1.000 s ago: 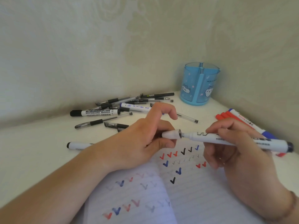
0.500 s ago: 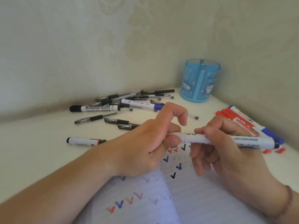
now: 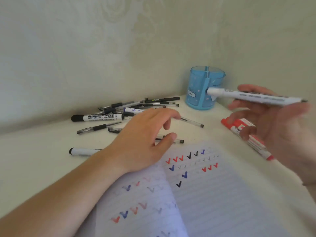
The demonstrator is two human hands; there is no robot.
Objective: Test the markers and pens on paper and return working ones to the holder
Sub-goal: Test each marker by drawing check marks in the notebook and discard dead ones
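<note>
gripping a capped white marker (image 3: 253,97), right hand (image 3: 280,120) fingers; left hand (image 3: 143,142) fingers loose, holding nothing

A white table (image 3: 34,168) filled the lower frame. On it lay a pile of pens (image 3: 136,106) at centre left, a blue holder (image 3: 203,89) upper right, red markers (image 3: 246,135) at right, and lined paper (image 3: 213,194) below.

Both my forearms are bare, no sleeves on either. My left hand (image 3: 147,134) wears no ring or band; at my right hand (image 3: 277,127), a thin bracelet (image 3: 307,183) edges the wrist.
</note>
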